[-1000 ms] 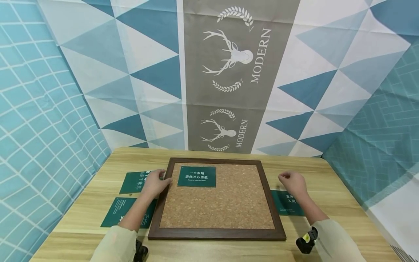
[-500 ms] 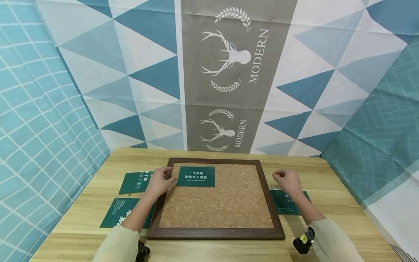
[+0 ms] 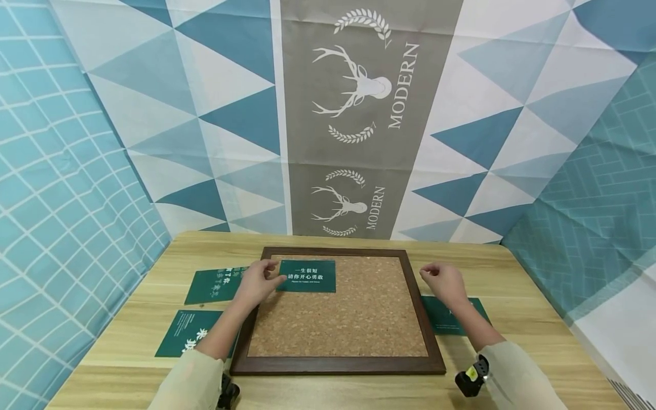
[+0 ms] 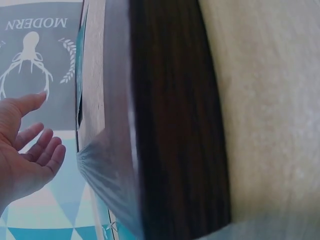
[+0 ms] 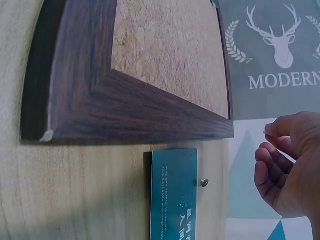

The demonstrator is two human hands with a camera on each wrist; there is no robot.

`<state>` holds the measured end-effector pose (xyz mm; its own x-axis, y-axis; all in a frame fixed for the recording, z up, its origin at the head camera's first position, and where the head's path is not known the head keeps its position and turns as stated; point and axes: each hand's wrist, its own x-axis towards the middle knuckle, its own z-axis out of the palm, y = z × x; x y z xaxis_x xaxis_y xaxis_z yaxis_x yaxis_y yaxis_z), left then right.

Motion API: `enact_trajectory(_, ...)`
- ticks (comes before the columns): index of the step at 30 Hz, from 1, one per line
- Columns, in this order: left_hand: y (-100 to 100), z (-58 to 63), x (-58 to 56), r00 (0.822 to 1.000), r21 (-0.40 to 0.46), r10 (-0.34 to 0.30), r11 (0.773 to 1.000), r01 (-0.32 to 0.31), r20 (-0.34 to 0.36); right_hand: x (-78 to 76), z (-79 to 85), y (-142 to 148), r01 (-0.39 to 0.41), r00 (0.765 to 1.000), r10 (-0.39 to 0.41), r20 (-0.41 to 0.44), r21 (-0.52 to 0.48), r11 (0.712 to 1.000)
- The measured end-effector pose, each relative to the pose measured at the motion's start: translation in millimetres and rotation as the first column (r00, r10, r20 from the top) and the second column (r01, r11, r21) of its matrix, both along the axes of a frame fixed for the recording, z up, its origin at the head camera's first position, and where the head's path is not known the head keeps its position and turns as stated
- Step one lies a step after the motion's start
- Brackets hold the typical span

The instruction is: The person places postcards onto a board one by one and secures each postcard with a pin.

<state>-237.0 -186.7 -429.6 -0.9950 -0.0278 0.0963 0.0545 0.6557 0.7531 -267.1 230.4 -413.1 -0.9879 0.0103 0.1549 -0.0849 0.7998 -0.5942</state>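
A cork board (image 3: 340,324) in a dark brown wooden frame lies on the table. Near its upper left corner is a green card (image 3: 312,279) with white writing. My left hand (image 3: 256,285) reaches over the frame's left side, thumb and forefinger apart at the card's left edge; the left wrist view (image 4: 30,157) shows its palm and loosely bent fingers. Beyond the board's right side, my right hand (image 3: 447,282) is raised, thumb and forefinger pinched together. A tiny pale tip of what looks like a thumbtack (image 5: 265,131) peeks out between them; the rest is hidden.
Two more green cards, an upper card (image 3: 210,286) and a lower card (image 3: 176,330), lie left of the board. Another green card (image 3: 443,322) lies to its right, partly under my right forearm, with a metal thumbtack (image 5: 204,183) beside it. A patterned cloth (image 3: 353,142) stands behind the table.
My left hand has moved right, from the frame's left side to the edge of the card on the cork. My right hand has shifted slightly left toward the board, still pinched.
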Motion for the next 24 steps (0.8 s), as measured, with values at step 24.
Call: enact_trajectory(24, 5.7, -12.4, -7.8, 0.998, -0.05, -0.043, 0.998, 0.041, -0.035, -3.4, 4.3, -28.4, -0.051, 0.997, 0.05, -0.055, -0.017, 0.999)
